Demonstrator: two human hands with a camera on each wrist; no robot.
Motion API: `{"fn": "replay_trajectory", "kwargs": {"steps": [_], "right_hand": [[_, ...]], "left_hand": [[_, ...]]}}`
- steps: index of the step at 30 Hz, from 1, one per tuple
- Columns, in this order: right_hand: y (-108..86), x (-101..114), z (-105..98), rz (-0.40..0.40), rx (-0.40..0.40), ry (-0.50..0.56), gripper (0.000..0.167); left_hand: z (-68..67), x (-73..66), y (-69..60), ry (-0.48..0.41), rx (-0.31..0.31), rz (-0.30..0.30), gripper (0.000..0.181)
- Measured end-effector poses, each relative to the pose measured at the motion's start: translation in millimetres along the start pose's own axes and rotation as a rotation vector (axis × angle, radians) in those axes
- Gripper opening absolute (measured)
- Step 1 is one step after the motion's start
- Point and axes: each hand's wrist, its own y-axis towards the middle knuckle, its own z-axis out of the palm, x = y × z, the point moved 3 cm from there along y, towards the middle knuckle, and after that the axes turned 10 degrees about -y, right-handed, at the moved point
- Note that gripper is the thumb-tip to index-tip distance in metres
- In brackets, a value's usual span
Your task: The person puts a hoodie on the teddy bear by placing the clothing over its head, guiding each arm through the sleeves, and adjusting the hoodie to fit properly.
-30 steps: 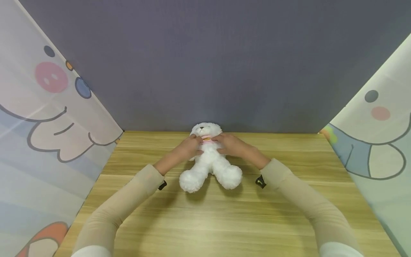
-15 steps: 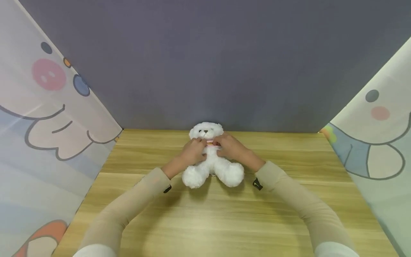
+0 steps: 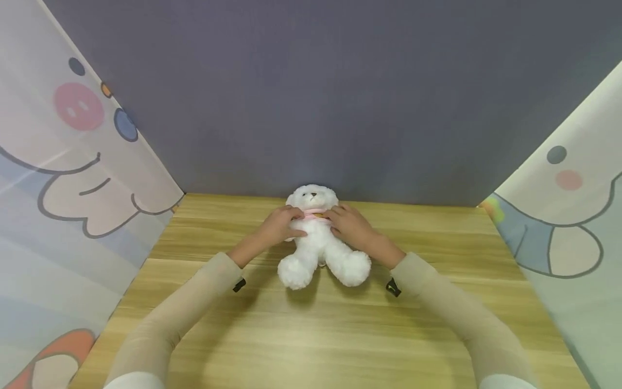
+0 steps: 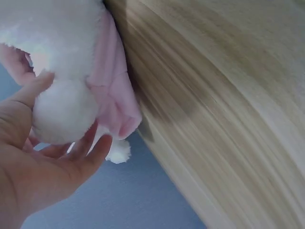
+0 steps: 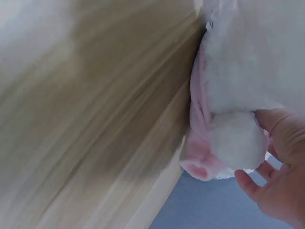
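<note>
A white plush bear [image 3: 318,237] lies on its back on the wooden table, head toward the grey wall, legs spread toward the person. Pink cloth [image 3: 311,213] with a small yellow-orange patch crosses its upper chest. The left hand [image 3: 281,226] grips the bear's side at the arm; in the left wrist view this hand [image 4: 45,167] has thumb and fingers round a white paw [image 4: 66,112], beside pink cloth [image 4: 112,86]. Opposite, the right hand [image 3: 351,227] holds the other side; the right wrist view shows its fingers [image 5: 248,183] curled round a paw [image 5: 238,140].
The grey wall [image 3: 311,97] rises right behind the bear's head at the table's [image 3: 311,335] back edge. Cartoon-printed curtains stand on the left [image 3: 29,243] and right [image 3: 593,227]. Small black items show under both sleeve cuffs.
The bear's head tipped forward and now leans back a little. The left hand has shifted slightly left, and more of the pink cloth shows between the hands.
</note>
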Motion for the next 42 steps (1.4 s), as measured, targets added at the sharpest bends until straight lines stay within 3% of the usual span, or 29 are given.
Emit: {"fn": "replay_trajectory", "kwargs": {"steps": [5,10,14,18,22,25,29,33,37,42], "right_hand": [[-3.4,3.7,5.9,0.000,-0.009,-0.019,0.049],[0.4,5.8,7.5,-0.021,-0.013,-0.026,0.050],[2.7,5.4,6.7,0.019,-0.003,-0.017,0.045],[2.6,3.9,7.3,0.064,0.040,0.038,0.046],[1.3,-0.3,7.8,0.094,0.072,0.113,0.046],[0.4,-4.1,5.9,0.073,0.065,0.129,0.044],[-0.4,-7.1,4.2,0.020,0.062,0.102,0.043],[-0.9,-7.3,2.7,-0.015,0.041,0.079,0.046],[2.4,-8.1,1.2,-0.016,0.032,0.148,0.051],[5.4,-13.7,-1.9,0.017,0.137,0.258,0.047]], "left_hand": [[1.9,7.9,0.7,-0.067,0.078,-0.016,0.050],[3.7,12.7,9.2,-0.092,0.054,-0.056,0.041],[3.3,9.5,15.8,-0.026,0.025,-0.082,0.041],[2.9,-0.2,15.2,0.125,0.037,-0.106,0.043],[4.1,-13.1,11.5,0.251,0.052,-0.053,0.035],[6.0,-19.8,11.2,0.275,0.051,-0.003,0.035],[8.1,-21.8,11.9,0.292,0.062,0.000,0.041],[7.2,-19.7,12.8,0.256,0.065,-0.032,0.044],[4.6,-15.4,14.3,0.203,0.061,-0.067,0.046],[6.4,-7.5,12.1,0.109,0.100,-0.088,0.046]]}}
